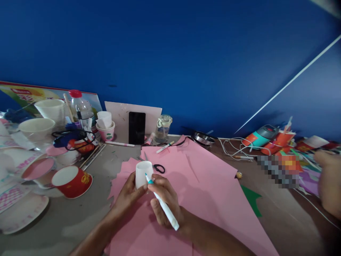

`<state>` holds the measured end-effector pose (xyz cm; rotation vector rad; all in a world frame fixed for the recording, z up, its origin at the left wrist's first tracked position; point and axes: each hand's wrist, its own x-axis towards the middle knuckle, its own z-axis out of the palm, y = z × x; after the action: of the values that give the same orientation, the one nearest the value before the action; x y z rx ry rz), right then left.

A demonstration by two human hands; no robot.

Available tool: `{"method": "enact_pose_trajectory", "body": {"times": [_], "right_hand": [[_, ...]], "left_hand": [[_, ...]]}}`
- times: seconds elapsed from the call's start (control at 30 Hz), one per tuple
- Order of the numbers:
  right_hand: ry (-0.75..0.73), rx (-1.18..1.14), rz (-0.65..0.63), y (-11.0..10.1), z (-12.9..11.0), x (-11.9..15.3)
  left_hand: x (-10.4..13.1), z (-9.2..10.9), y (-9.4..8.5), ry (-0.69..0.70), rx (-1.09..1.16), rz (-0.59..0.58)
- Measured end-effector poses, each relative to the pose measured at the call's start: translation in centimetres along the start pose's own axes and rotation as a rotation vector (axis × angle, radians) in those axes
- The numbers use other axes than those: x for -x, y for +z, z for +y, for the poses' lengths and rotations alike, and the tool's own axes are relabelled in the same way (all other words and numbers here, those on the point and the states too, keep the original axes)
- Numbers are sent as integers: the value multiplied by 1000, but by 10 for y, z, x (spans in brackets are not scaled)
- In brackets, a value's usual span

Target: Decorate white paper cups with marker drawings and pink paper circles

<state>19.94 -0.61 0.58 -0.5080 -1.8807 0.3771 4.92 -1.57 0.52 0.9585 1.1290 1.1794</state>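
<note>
A small white paper cup (143, 172) is upside down above the pink paper, held from its left side by my left hand (129, 192). My right hand (165, 199) is closed around a white marker (166, 209) with a blue tip. The tip is at the cup's right side; whether it touches the cup I cannot tell. Beneath both hands lie sheets of pink paper (213, 199). Just beyond the cup lies a pair of scissors with a black handle (159, 168), partly hidden by the cup.
Left stand a red paper cup (71, 183), stacked white cups (53, 110) and a bottle (81, 106). A phone (136, 128) leans at the back near a glass jar (163, 128). Another marker (165, 147) lies on the paper. At right are cables and another person's arm (331, 181).
</note>
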Motion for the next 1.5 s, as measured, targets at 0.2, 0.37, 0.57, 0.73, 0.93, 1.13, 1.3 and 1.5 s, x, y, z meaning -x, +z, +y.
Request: {"method": "enact_pose_trajectory", "body": {"times": [0.2, 0.37, 0.57, 0.73, 0.93, 1.13, 1.3, 1.5], "right_hand": [[147, -66, 95, -6, 1, -3], [353, -163, 135, -13, 1, -8], [382, -290, 153, -8, 7, -2], [407, -377, 200, -4, 10, 5], [371, -359, 199, -8, 1, 0], [255, -269, 85, -13, -8, -6], [325, -293, 155, -10, -9, -6], [582, -450, 389, -4, 4, -6]], "left_hand": [[1, -8, -5, -65, 326, -130], [-1, -9, -8, -77, 433, -201], [-3, -10, -11, -89, 489, -268], [-3, -13, -15, -113, 566, -340], [-4, -13, -13, -118, 562, -323], [-2, -7, -11, -75, 423, -269], [-2, -10, -5, 47, -44, 15], [0, -29, -4, 654, -733, 298]]}}
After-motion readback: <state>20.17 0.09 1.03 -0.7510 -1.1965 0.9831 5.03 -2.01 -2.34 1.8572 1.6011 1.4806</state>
